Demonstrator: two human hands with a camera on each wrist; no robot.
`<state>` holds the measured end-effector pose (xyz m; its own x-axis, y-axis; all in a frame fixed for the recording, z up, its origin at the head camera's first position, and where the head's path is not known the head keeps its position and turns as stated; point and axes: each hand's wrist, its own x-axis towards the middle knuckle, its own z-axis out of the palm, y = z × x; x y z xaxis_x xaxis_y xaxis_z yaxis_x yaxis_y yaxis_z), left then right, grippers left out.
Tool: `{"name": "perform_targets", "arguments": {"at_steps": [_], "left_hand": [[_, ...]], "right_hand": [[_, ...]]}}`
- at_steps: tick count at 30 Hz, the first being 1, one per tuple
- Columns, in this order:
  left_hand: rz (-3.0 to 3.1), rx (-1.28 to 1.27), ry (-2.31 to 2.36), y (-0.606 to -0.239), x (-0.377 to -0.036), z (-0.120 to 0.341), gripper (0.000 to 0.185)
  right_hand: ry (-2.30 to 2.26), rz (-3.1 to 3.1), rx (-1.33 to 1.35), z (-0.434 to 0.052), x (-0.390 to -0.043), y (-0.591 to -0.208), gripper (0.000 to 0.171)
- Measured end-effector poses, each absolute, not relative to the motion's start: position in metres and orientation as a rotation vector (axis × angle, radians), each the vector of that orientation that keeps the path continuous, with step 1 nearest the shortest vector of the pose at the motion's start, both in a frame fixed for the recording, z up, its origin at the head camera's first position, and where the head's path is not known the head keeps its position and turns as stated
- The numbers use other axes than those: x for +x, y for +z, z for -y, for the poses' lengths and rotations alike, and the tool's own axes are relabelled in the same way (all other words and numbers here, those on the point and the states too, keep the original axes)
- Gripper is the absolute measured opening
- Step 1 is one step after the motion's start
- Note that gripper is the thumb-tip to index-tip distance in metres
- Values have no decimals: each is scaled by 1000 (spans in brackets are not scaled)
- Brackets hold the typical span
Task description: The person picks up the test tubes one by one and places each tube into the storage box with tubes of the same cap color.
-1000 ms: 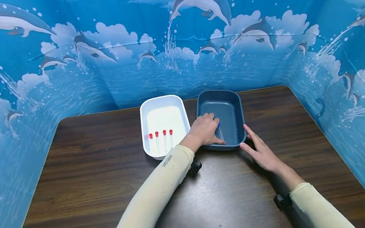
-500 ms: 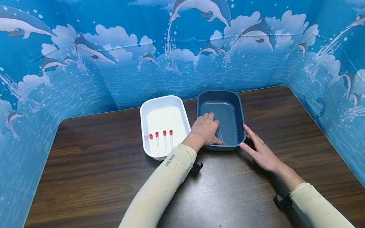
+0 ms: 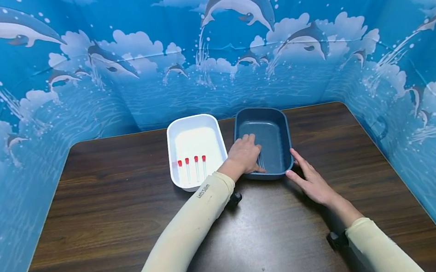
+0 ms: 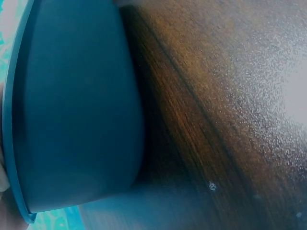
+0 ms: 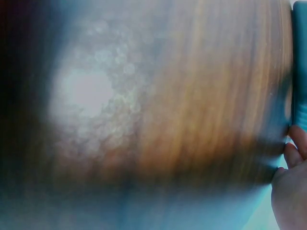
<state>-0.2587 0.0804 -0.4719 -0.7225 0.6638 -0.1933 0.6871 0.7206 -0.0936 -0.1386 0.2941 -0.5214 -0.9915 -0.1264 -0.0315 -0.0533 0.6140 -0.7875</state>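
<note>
In the head view my left hand [image 3: 244, 154] reaches down into the left front part of a dark blue tray [image 3: 279, 155]. Its thumb points toward the front wall, beside thin clear tubes [image 3: 261, 162] lying on the tray floor. The other fingertips and the tubes' far ends are hidden under the hand, so I cannot tell whether it pinches a tube. My right hand [image 3: 311, 182] rests its fingertips against the tray's right front corner, thumb and fingers apart. The left wrist view is filled by the tray's outer wall [image 4: 81, 105].
Left of the blue tray stands a white tray [image 3: 196, 132], with several clear tubes with red caps [image 3: 196, 159] in a row near its front. Both trays sit toward the back of a dark wooden table [image 3: 116, 183]. A dolphin-print curtain [image 3: 193, 79] hangs around the back and sides.
The blue cap seen beside my left hand one second ago is now hidden, and the visible tubes sit slightly further left. My left hand has shifted slightly; the right hand stays put.
</note>
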Motion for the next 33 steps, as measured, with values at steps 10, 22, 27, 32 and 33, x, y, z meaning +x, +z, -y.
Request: {"name": "perform_targets", "arguments": {"at_steps": [10,22,27,32,33], "left_hand": [[-2783,1106,-230,-472,-258,-80,86],[-2769,1113,-208,-469,-256,-79,85],[-2774,1126,-212,-469,-256,-79,87],[-2783,1144,-224,-469,-256,-79,89],[-2784,1148,-223,-470,-256,-79,89]], "right_hand": [[-1330,-2734,-148,-294,-138,-520,69],[-1326,-2733,-137,-295,-136,-519,69],[-1328,-2729,-133,-295,-136,-518,69],[-1332,-2729,-139,-295,-136,-518,69],[-1332,-2730,-140,-295,-136,-518,69]]}}
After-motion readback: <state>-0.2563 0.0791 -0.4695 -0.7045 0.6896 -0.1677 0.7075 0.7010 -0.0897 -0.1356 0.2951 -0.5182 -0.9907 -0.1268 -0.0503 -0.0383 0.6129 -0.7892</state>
